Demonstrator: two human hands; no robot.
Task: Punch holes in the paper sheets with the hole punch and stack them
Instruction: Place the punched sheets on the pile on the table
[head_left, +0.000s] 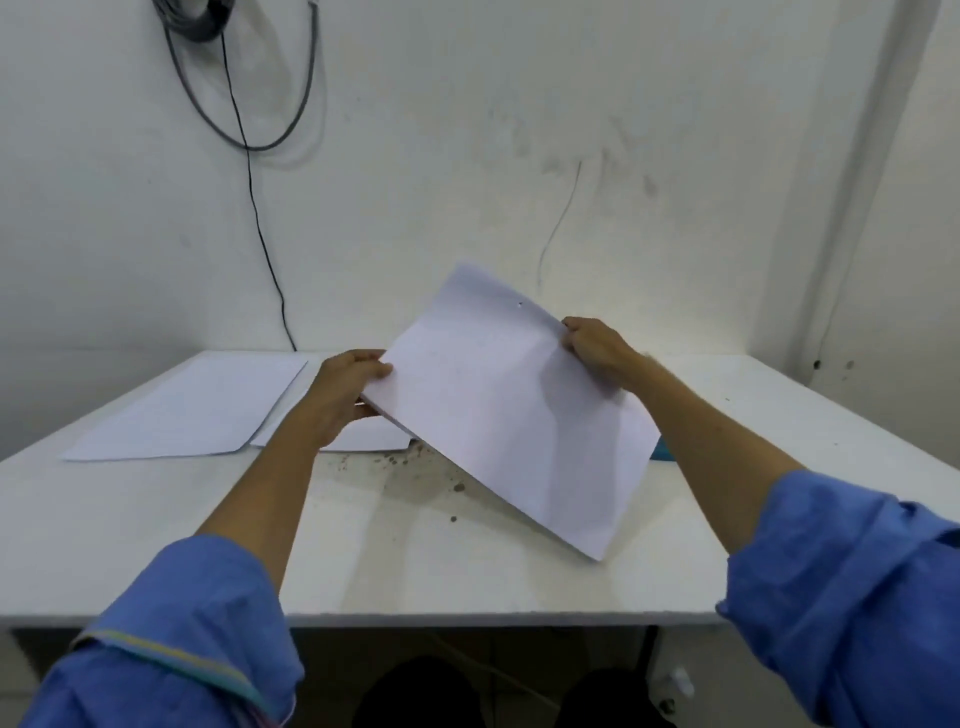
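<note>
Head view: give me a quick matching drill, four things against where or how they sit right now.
Things:
1. held paper sheets
2. flat sheet
3. left hand
4. black cable

States:
A. hangs down the wall
B. lies on the table's far left
C. tilted above the table, gripped by both hands
D. grips the held sheets' left edge

Pairs: 1-C, 2-B, 3-D, 4-A. The right hand pinches the far right edge; the table is white.
</note>
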